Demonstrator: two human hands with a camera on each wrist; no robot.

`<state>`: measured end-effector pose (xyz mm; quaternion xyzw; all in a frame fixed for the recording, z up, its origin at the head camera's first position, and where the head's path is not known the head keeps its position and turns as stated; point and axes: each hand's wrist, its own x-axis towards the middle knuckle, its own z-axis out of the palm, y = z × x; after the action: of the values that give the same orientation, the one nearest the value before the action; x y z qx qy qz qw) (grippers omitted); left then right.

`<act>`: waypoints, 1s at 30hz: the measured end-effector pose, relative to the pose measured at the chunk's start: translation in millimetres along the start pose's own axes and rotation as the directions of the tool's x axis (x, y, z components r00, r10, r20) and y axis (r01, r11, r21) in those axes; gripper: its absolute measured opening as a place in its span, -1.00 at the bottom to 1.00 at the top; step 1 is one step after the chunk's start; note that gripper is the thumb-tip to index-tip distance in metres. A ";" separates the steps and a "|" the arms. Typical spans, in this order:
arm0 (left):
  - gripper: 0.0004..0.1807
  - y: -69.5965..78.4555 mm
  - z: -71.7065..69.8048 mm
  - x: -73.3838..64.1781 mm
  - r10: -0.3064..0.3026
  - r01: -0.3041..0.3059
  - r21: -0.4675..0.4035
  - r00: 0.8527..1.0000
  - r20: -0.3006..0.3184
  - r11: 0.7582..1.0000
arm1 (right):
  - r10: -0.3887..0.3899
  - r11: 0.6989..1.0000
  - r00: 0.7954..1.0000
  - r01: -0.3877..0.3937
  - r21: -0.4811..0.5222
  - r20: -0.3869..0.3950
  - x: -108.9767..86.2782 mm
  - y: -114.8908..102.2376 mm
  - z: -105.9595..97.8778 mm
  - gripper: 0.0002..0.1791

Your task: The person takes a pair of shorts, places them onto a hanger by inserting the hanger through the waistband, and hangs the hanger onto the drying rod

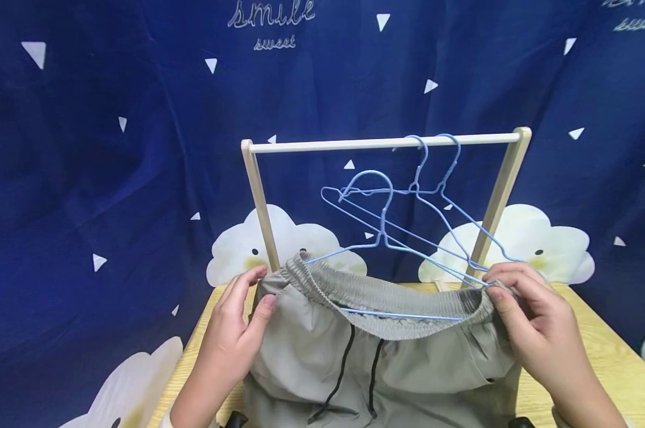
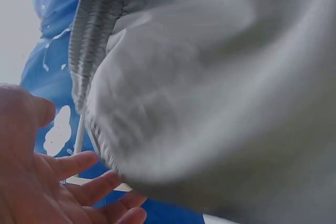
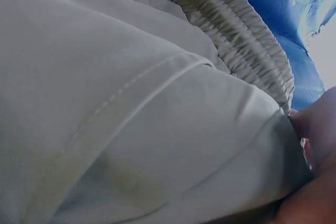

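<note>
Grey elastic-waist trousers [image 1: 434, 368] with black drawstrings hang upright, the gathered waistband [image 1: 333, 279] facing up. A blue wire hanger [image 1: 383, 223] sits inside the waist, its hook above and its lower bar [image 1: 402, 314] showing within the opening. My left hand [image 1: 231, 333] is at the left side of the waist; in the left wrist view its fingers [image 2: 79, 166] are spread, with the tips at the fabric's edge and the thumb apart from it. At the right corner, my right hand [image 1: 547, 333] pinches the waistband between thumb and fingers; the right wrist view mostly shows cloth [image 3: 131, 103].
Behind the trousers stands a small wooden rack [image 1: 322, 145] with two more blue hangers [image 1: 421, 160] on its rail. It rests on a wood-grain table [image 1: 595, 345]. A dark blue curtain [image 1: 113, 196] with white clouds and triangles forms the backdrop.
</note>
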<state>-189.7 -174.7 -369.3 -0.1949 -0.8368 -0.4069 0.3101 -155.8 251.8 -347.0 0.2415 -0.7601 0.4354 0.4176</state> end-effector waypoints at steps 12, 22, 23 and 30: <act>-0.44 -2.4 3.5 -5.6 -0.042 0.041 0.019 0.997 0.068 0.999 | 0.081 0.978 0.978 -0.115 -0.173 -0.193 10.5 -10.9 -16.3 -0.88; -0.44 1.3 6.4 -7.5 -0.055 0.051 0.039 0.993 0.101 0.998 | -0.008 0.965 0.968 -0.059 -0.256 -0.251 49.4 -17.8 7.5 -0.80; -0.44 1.7 6.8 -7.6 -0.058 0.054 0.040 0.993 0.105 0.998 | -0.009 0.965 0.967 -0.058 -0.257 -0.254 53.6 -18.5 10.4 -0.78; -0.45 6.4 9.3 -7.4 -0.057 0.055 0.021 0.990 0.127 0.998 | -0.023 0.961 0.957 -0.057 -0.269 -0.288 73.6 -18.7 36.9 -0.77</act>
<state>-184.0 -164.0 -375.2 -0.1940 -0.8636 -0.3947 0.2463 -197.2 210.3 -286.2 0.1087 -0.7461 0.3600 0.5494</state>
